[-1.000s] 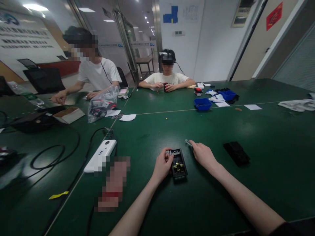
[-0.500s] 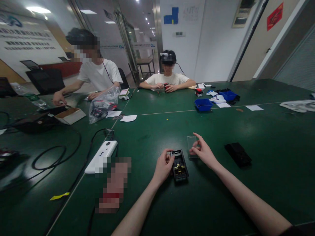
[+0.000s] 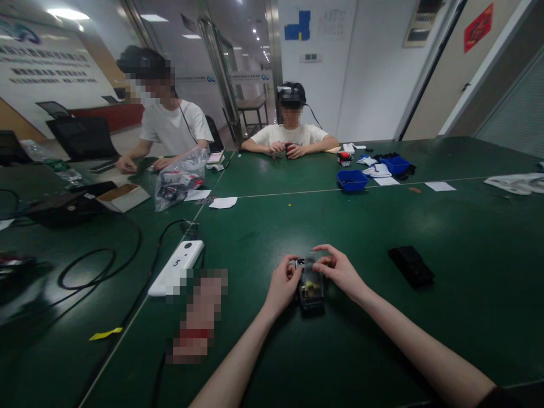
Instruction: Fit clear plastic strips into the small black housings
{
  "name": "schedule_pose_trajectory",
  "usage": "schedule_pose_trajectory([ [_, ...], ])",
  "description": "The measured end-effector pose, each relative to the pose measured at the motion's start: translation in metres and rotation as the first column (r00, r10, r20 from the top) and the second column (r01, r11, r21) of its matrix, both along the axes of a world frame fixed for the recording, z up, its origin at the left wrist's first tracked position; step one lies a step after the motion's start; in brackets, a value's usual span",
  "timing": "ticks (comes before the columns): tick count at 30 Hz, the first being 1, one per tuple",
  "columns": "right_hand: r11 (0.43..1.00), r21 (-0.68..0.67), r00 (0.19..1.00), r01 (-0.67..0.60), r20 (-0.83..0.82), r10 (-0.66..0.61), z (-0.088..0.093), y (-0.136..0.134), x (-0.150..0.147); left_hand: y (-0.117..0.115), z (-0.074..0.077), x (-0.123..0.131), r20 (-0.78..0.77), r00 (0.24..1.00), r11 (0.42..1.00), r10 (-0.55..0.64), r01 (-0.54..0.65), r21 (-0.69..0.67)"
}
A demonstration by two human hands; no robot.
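My left hand (image 3: 284, 286) is closed on the left edge of a small black case (image 3: 312, 303), which has brass-coloured metal parts inside. The case rests on the green table (image 3: 365, 351). Between its thumb and fingers, my right hand (image 3: 338, 271) pinches a clear plastic cover (image 3: 313, 265). The cover lies over the open top of the case, and the metal parts show dimly through it. Whether it is seated or just above the case I cannot tell. A black block-like piece (image 3: 411, 266) sits apart, to the right of my right hand.
On the left are a white box marked 5 (image 3: 176, 267), a black cable (image 3: 113, 258), a yellow strip (image 3: 105, 334) and a clear plastic bag (image 3: 181, 178). Farther off stands a blue tray (image 3: 352, 180). Two people (image 3: 291, 133) sit across the table, hands on small things.
My right hand has moved left with the clear cover, from beside the black case to over it. My left hand keeps its hold. The person on the left has drawn a hand back from the cardboard box.
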State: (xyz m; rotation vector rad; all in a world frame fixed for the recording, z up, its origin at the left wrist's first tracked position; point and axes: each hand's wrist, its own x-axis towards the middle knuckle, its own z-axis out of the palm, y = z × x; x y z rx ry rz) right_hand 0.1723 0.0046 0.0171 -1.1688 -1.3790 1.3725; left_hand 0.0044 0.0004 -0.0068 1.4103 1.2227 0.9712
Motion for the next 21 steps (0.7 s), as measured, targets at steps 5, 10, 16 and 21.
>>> schedule_pose_trajectory([
  [5, 0.999, 0.0, 0.999, -0.045, -0.015, 0.045, -0.0002, -0.0022, -0.0047, 0.0011, 0.0025, 0.0006, -0.042, 0.999, 0.999, 0.014, -0.012, 0.051],
  [10, 1.0, 0.0, 1.0, -0.028, -0.013, 0.028, -0.0022, -0.0031, -0.0063, 0.001, 0.0044, 0.0009, -0.061, 0.998, 0.997, 0.009, -0.005, 0.074],
  [16, 0.998, 0.047, 0.996, -0.051, 0.077, 0.047, -0.0061, -0.0027, -0.0054, -0.0002, -0.0002, 0.0006, -0.028, 1.0, 0.999, 0.005, -0.004, 0.033],
  [21, 0.993, 0.092, 0.985, -0.072, 0.162, 0.056, -0.0079, -0.0022, -0.0048, -0.0005, -0.0034, 0.0002, -0.011, 1.0, 1.0, -0.006, 0.006, -0.001],
])
